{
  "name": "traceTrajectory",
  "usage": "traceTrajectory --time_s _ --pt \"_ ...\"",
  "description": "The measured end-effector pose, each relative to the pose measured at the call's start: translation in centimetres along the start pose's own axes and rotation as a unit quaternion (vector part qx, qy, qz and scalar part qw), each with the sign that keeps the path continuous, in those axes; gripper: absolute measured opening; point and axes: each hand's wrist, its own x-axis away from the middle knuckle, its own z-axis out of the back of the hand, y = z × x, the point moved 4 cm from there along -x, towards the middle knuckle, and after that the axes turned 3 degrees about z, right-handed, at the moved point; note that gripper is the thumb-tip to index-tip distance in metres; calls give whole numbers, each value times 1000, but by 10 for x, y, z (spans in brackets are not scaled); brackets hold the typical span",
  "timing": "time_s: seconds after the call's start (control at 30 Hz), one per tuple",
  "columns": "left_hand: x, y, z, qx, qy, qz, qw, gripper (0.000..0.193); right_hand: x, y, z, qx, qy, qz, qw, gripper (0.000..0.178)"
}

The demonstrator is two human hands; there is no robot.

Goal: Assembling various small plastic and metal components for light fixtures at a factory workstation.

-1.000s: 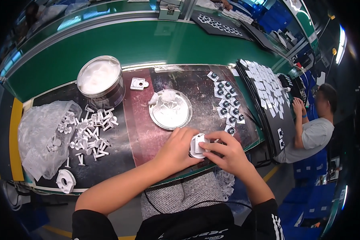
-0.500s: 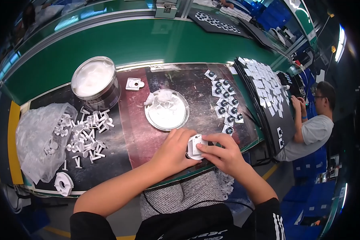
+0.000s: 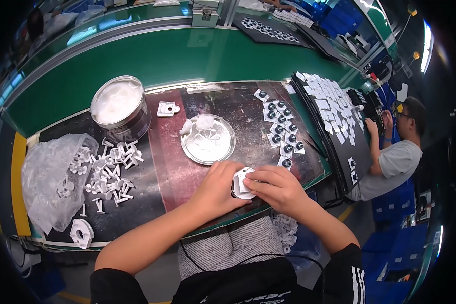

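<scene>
At the table's front edge, a white plastic part (image 3: 241,183) with a round base and a raised block is held between both hands. My left hand (image 3: 215,190) is closed around its left side, thumb along the near edge. The fingers of my right hand (image 3: 277,187) are bunched together and press on its right side and top. Just beyond my hands lies a round metal dish (image 3: 219,152) with white paste and a crumpled white lump (image 3: 205,121) in it. To the right sit several white square pieces with black round tops (image 3: 281,119).
On the left are a tin (image 3: 129,129) of white material, scattered white pegs (image 3: 109,172) and a clear plastic bag (image 3: 50,177). Two white parts (image 3: 167,109) (image 3: 81,233) lie apart. Black boards (image 3: 334,167) carry white pieces at right, beside a seated co-worker (image 3: 390,157).
My right-hand fingers have drawn closer together over the white part. The view has shifted slightly. The co-worker's hands have moved apart.
</scene>
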Motion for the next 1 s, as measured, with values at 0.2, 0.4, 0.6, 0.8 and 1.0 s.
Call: traceTrajectory --time_s 0.2,0.4,0.6,0.8,1.0 --pt "1 1 0 1 -2 -1 1000 76 -3 0 12 -20 0 -22 1000 34" --pt "4 -3 1 -4 9 -2 1000 78 -7 -12 13 50 -35 -6 998 32" --pt "1 -5 -10 25 23 -37 999 75 -21 -13 22 52 -78 10 996 28" --pt "6 -16 -20 -33 20 -156 987 63 -111 -57 9 -47 -26 154 987 24" --pt "17 -4 -19 -498 -41 -127 857 43 -202 -103 -80 -108 -90 224 964 15"
